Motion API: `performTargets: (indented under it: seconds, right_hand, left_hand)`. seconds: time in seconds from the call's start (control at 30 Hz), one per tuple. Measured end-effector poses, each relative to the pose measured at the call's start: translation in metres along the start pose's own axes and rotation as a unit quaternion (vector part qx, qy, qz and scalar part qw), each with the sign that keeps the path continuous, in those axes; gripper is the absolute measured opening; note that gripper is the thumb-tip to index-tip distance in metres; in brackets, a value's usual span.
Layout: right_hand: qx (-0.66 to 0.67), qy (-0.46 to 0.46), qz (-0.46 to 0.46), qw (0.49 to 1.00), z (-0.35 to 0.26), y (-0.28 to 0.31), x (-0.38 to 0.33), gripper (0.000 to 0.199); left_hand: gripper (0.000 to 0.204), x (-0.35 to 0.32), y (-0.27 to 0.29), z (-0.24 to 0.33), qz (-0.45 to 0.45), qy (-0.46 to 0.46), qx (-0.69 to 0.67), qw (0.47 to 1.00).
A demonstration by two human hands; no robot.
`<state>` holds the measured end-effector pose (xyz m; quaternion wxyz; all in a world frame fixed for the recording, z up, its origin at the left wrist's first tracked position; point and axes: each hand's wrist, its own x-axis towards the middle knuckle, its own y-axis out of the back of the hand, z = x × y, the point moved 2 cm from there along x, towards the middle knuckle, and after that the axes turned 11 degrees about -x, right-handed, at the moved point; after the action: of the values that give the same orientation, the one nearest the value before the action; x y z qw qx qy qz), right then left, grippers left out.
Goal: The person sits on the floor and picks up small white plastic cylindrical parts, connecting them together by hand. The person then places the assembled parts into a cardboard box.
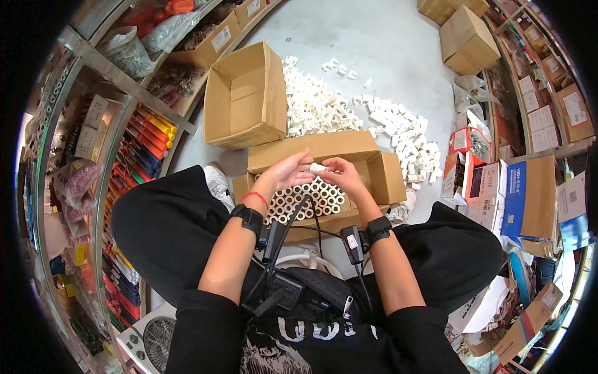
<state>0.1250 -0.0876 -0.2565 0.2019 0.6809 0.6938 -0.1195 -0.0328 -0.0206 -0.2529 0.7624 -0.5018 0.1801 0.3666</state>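
We are holding a small white pipe fitting (317, 167) between our two hands, just above the open cardboard box (380, 177) that is resting on the floor in front of our crossed legs. Our left hand (288, 173) is closing its fingertips on the fitting's left end, and our right hand (341, 174) is pinching its right end, so the piece is sitting between the two hands, touching both. Directly below the fitting, inside the box, rows of white fittings (308, 201) are standing on end with their round openings facing up, packed tightly side by side.

Beyond the box, farther from us, a larger empty cardboard box (244, 96) is lying open on the grey floor (374, 37). To the right of that empty box and behind our box, a loose heap of white fittings (349, 115) is spreading across the floor and curving round toward the right side of our box.

Right of our box, small red and white cartons (468, 144) and blue and white cartons (517, 196) are crowding together. Far beyond, closed brown boxes (467, 40) are sitting near the top right. Left of our box, metal shelving (124, 124) is carrying coloured tubes and bagged goods. We are wearing black wrist straps on both forearms, with cables running down to a device at our waist.
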Motion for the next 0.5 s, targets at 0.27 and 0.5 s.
performTargets:
  seconds: [0.27, 0.5]
  right_hand:
    - [0.053, 0.033, 0.014, 0.998, -0.001, 0.005, -0.013, 0.024]
    - [0.062, 0.051, -0.013, 0.997, -0.006, 0.003, -0.011, 0.024]
  left_hand:
    - [0.032, -0.003, -0.003, -0.001, 0.063, -0.026, 0.112, 0.991]
    - [0.025, -0.003, -0.005, 0.004, 0.031, -0.084, 0.133, 0.987]
